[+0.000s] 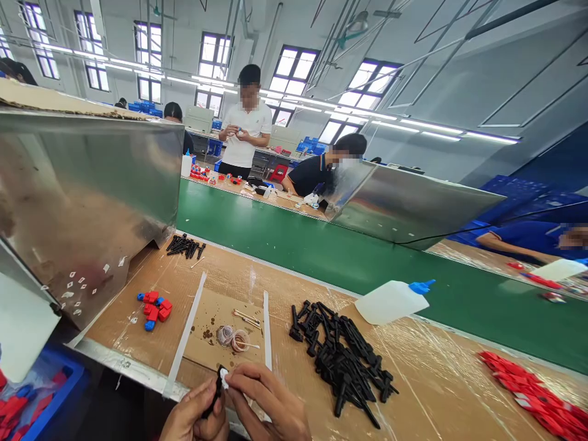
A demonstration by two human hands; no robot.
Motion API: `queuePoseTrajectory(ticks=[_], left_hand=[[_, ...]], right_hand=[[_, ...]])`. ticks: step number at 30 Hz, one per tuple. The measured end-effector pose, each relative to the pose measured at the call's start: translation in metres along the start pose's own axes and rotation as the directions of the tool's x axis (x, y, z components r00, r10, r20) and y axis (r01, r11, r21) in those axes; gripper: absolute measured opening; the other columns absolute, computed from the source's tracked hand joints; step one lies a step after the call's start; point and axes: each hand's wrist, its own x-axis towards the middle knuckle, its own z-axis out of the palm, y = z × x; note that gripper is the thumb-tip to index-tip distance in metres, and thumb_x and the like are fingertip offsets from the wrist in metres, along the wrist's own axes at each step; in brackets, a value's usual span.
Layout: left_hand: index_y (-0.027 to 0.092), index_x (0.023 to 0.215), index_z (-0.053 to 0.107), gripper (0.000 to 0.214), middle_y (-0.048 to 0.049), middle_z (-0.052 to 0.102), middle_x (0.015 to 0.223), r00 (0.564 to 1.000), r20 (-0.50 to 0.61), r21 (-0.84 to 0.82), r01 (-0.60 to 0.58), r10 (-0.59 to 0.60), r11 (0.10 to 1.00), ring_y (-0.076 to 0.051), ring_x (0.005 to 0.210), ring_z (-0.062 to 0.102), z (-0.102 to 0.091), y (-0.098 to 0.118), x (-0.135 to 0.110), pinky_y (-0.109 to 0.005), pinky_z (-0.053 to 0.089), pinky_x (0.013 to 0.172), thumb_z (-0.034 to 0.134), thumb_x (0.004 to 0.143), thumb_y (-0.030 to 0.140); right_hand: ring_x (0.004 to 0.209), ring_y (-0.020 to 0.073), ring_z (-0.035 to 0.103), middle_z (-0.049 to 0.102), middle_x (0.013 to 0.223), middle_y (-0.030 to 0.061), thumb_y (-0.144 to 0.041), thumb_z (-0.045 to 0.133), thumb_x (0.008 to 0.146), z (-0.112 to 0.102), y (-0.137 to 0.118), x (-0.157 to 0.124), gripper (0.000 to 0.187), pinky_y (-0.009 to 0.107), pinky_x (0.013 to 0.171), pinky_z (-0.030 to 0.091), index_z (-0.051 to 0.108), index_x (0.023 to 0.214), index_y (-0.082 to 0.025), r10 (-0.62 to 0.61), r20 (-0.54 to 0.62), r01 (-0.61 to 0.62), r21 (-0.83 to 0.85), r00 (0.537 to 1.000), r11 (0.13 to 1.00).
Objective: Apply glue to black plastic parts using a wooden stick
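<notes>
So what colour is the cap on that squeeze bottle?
Blue, on the white squeeze bottle; the head view shows it.

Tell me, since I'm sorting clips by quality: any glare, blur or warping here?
Head view: ceiling lights reflect off the plastic wrap on the table; straight lines bow toward the edges; both hands are cut off by the bottom edge; the black parts stay sharp.

I see two of my own hands, left hand (195, 419) and right hand (271, 404), at the near edge of the cardboard-covered worktop (413, 380). There is one white plastic squeeze bottle with a blue cap (392, 300) at its far edge, two heaps of small black plastic parts (342, 358) (185, 246), one cluster of red and blue plastic blocks (155, 309), and two white strips (186, 334) (267, 331).
</notes>
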Motion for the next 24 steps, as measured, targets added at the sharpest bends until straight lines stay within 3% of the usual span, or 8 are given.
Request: queuePoseTrajectory(ticks=[3, 7, 12, 14, 16, 19, 21, 24], left_hand=[[0.015, 0.071, 0.062, 0.036, 0.0117, 0.022, 0.045, 0.994, 0.104, -0.009, 0.020, -0.019, 1.000, -0.005, 0.041, 0.016, 0.000, 0.000, -0.001, -0.021, 0.014, 0.046, 0.082, 0.073, 0.045], [0.015, 0.071, 0.063, 0.036, 0.0120, 0.021, 0.044, 0.992, 0.122, -0.044, 0.051, -0.045, 0.998, -0.005, 0.041, 0.015, 0.001, 0.003, -0.002, -0.021, 0.014, 0.046, 0.082, 0.073, 0.045], [0.015, 0.071, 0.062, 0.038, 0.0115, 0.023, 0.045, 0.996, 0.071, -0.055, 0.056, -0.052, 0.997, -0.005, 0.042, 0.017, -0.002, 0.004, -0.002, -0.021, 0.016, 0.048, 0.083, 0.071, 0.047], [0.015, 0.071, 0.062, 0.039, 0.0116, 0.022, 0.045, 0.996, 0.079, -0.053, 0.054, -0.050, 0.997, -0.005, 0.042, 0.016, -0.004, 0.004, -0.001, -0.021, 0.015, 0.048, 0.083, 0.072, 0.047], [0.015, 0.072, 0.062, 0.038, 0.0119, 0.021, 0.045, 0.993, 0.110, -0.051, 0.052, -0.046, 0.997, -0.006, 0.042, 0.014, -0.006, 0.004, 0.001, -0.022, 0.014, 0.047, 0.083, 0.071, 0.047], [0.014, 0.071, 0.063, 0.039, 0.0119, 0.022, 0.045, 0.990, 0.131, -0.051, 0.064, -0.057, 0.997, -0.006, 0.042, 0.012, -0.008, 0.003, 0.003, -0.021, 0.013, 0.047, 0.084, 0.070, 0.047], [0.014, 0.071, 0.063, 0.039, 0.0119, 0.022, 0.044, 0.989, 0.134, -0.051, 0.069, -0.062, 0.996, -0.006, 0.042, 0.011, -0.011, 0.002, 0.004, -0.021, 0.013, 0.047, 0.084, 0.070, 0.047], [0.014, 0.071, 0.063, 0.040, 0.0119, 0.023, 0.043, 0.989, 0.134, -0.041, 0.064, -0.058, 0.997, -0.006, 0.043, 0.011, -0.017, 0.003, 0.003, -0.022, 0.014, 0.048, 0.085, 0.069, 0.048]], right_hand=[[0.087, 0.0150, 0.072, 0.073, 0.096, 0.0037, -0.003, 0.069, 0.082, -0.002, 0.005, 0.001, 0.034, 0.020, 0.079, 0.059, 0.069, 0.108, -0.026, 0.065, -0.054, -0.065, -0.012, 0.996, 0.998], [0.086, 0.0159, 0.072, 0.072, 0.095, 0.0024, -0.008, 0.069, 0.083, -0.003, 0.008, -0.002, 0.027, 0.021, 0.073, 0.061, 0.069, 0.101, -0.028, 0.215, -0.161, -0.197, 0.118, 0.963, 0.973], [0.081, 0.0150, 0.072, 0.076, 0.091, 0.0014, 0.000, 0.073, 0.076, 0.000, 0.000, -0.002, 0.038, 0.023, 0.074, 0.060, 0.068, 0.104, -0.026, -0.039, -0.024, 0.039, -0.003, 0.999, 0.999], [0.085, 0.0163, 0.072, 0.076, 0.093, 0.0023, -0.003, 0.072, 0.079, -0.003, 0.003, 0.004, 0.035, 0.025, 0.078, 0.060, 0.068, 0.105, -0.026, -0.068, -0.055, 0.064, -0.073, 0.996, 0.995], [0.089, 0.0185, 0.072, 0.077, 0.096, 0.0039, -0.012, 0.070, 0.085, -0.007, 0.014, 0.015, 0.022, 0.029, 0.081, 0.059, 0.070, 0.103, -0.025, 0.029, -0.179, -0.056, -0.146, 0.983, 0.988], [0.087, 0.0216, 0.072, 0.077, 0.096, 0.0065, -0.034, 0.065, 0.090, -0.016, 0.050, 0.040, 0.016, 0.034, 0.082, 0.057, 0.073, 0.098, -0.022, 0.270, -0.348, -0.342, -0.162, 0.898, 0.926], [0.084, 0.0234, 0.072, 0.077, 0.095, 0.0080, -0.043, 0.062, 0.090, -0.022, 0.077, 0.057, 0.026, 0.038, 0.082, 0.058, 0.075, 0.095, -0.020, 0.351, -0.356, -0.421, -0.139, 0.866, 0.896], [0.089, 0.0265, 0.073, 0.077, 0.107, 0.0112, -0.049, 0.061, 0.087, -0.031, 0.098, 0.069, 0.035, 0.041, 0.084, 0.059, 0.077, 0.094, -0.019, 0.394, -0.323, -0.448, -0.115, 0.861, 0.886]])
